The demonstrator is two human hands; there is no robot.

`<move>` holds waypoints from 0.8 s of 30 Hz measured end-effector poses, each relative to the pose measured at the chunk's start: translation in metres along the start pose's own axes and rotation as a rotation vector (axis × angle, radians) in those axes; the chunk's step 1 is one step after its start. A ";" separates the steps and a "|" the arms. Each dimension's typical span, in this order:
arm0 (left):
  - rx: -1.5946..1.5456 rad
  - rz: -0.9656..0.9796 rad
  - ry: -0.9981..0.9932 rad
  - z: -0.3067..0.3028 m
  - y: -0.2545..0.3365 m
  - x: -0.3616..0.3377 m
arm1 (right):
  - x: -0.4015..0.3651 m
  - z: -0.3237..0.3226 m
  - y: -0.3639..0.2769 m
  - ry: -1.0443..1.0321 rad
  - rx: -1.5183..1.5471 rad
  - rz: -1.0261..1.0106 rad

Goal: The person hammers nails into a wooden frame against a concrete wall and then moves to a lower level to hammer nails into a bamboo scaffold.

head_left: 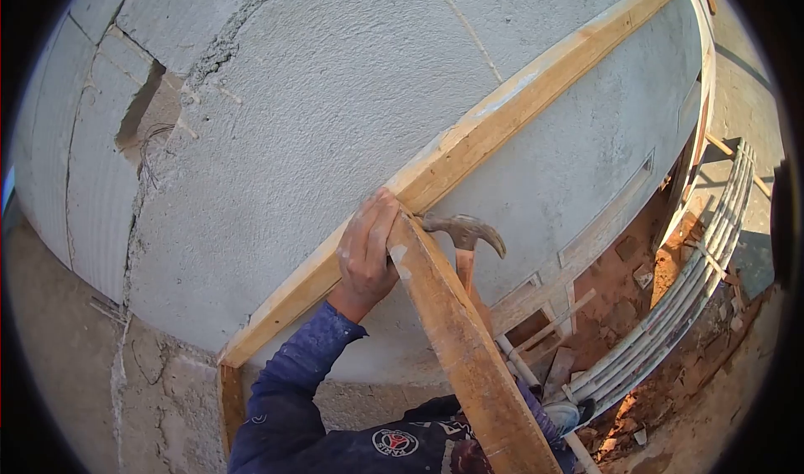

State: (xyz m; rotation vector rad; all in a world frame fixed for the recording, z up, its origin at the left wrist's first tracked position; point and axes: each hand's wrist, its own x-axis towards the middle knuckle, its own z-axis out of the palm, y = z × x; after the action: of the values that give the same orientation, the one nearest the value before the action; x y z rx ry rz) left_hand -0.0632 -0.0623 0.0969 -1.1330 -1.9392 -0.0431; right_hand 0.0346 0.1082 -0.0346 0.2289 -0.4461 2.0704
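Note:
My left hand [367, 252] is closed around the upper end of a slanting wooden board [469, 348], right where it meets a long wooden beam [494, 143] lying against the grey plastered wall [310, 114]. Just right of that joint is the metal head of a claw hammer [465, 229], close to the board's end, its claw pointing right. The hammer's handle runs down behind the board. My right hand [480, 308] shows only as a sliver at the handle, mostly hidden by the board; its sleeve appears lower down.
A bundle of long pipes or poles [670, 332] lies to the right above reddish soil and rubble [620, 265]. A rectangular hole [151, 110] with wires opens in the wall at upper left. Another short timber [231, 403] stands under the beam's lower end.

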 end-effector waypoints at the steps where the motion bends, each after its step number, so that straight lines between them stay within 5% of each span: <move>1: 0.010 -0.007 -0.026 -0.006 0.003 -0.005 | -0.017 -0.006 0.000 -0.064 -0.188 0.161; 3: 0.026 -0.004 0.008 0.003 -0.001 0.003 | -0.003 -0.001 0.001 -0.252 -0.562 0.426; 4: 0.015 -0.018 -0.004 0.001 0.001 -0.001 | 0.017 0.002 -0.027 -0.007 -0.331 0.495; 6: 0.014 -0.030 -0.007 0.000 0.001 -0.003 | 0.051 -0.005 -0.050 0.205 -0.010 0.090; 10: 0.008 -0.031 -0.008 -0.001 0.004 -0.005 | 0.001 -0.001 -0.001 0.189 0.136 -0.128; 14: 0.039 -0.010 0.015 -0.001 0.003 -0.002 | -0.021 -0.031 0.030 -0.289 -0.697 0.433; 15: 0.040 -0.010 0.017 -0.002 0.002 -0.001 | 0.010 -0.003 -0.014 0.001 -0.381 0.599; 20: 0.021 -0.005 -0.006 -0.001 0.000 -0.004 | 0.027 0.006 -0.022 0.280 0.207 -0.195; 21: 0.020 -0.016 -0.007 0.000 0.003 -0.005 | -0.007 0.010 0.005 0.025 0.144 0.033; 24: 0.002 -0.015 -0.044 -0.007 0.005 -0.008 | -0.018 0.003 -0.009 -0.092 -0.178 0.312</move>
State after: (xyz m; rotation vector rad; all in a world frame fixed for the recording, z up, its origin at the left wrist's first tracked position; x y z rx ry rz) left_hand -0.0536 -0.0676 0.0941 -1.1261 -1.9861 -0.0248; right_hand 0.0518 0.0969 -0.0364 0.1559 -0.7590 2.3128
